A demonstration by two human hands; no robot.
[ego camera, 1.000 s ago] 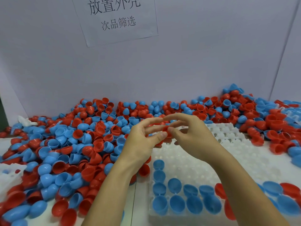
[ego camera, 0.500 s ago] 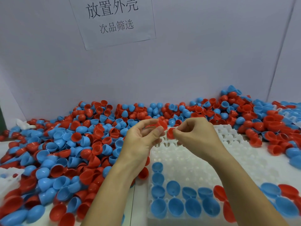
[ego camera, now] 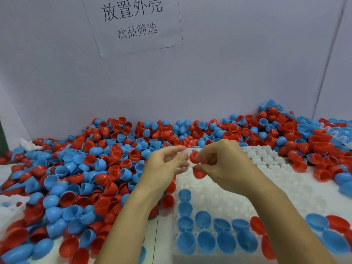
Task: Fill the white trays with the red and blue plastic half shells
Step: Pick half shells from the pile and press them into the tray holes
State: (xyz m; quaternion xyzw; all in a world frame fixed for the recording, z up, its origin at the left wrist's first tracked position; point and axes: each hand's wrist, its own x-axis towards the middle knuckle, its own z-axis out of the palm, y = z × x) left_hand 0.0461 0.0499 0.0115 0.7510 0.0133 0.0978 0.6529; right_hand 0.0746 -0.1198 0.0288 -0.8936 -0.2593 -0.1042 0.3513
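My right hand [ego camera: 224, 166] holds two red half shells [ego camera: 196, 164] at its fingertips, one above the other, over the far part of the white tray [ego camera: 238, 189]. My left hand [ego camera: 163, 168] hovers just left of them with blurred, loosely spread fingers that hold nothing I can see. The tray's near rows carry several blue half shells [ego camera: 205, 239] and a few red ones [ego camera: 257, 225] at the right end. A big heap of loose red and blue half shells [ego camera: 85, 168] covers the table to the left and behind.
More loose shells [ego camera: 314, 141] lie piled to the right of the tray, with another white tray [ego camera: 341, 136] partly buried there. A further white tray corner [ego camera: 9, 206] shows at the left edge. A grey wall with a paper sign [ego camera: 133, 21] closes the back.
My left hand let go of its red shell and spread its fingers. My right hand now holds both red shells and has dropped slightly toward the tray.
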